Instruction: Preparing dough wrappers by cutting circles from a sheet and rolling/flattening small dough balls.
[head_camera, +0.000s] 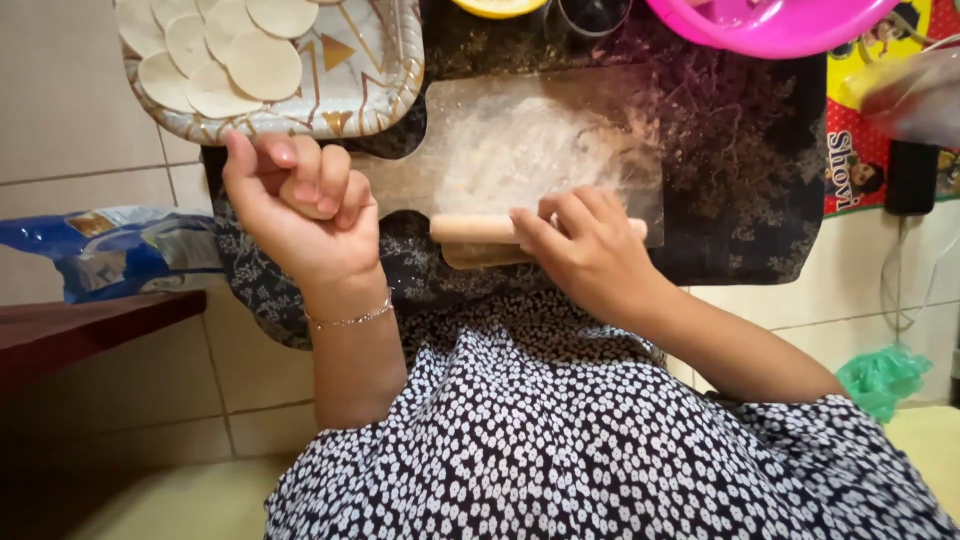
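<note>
Head view showed the right hand (590, 250) closed over a wooden rolling pin (475, 230) at the near edge of the floured board (520, 140) — rigid, light, likely dusty-slick; best held mid-length. Left hand (300, 205) hung loosely curled, empty, beside the tray (385, 85) of thin dough discs (262, 65).

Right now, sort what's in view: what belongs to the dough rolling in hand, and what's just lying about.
In use:
right hand on the wooden rolling pin
floured board
tray of dough rounds
left hand, loosely curled beside the tray

Lying about:
blue bag
pink bowl
green bag
</note>
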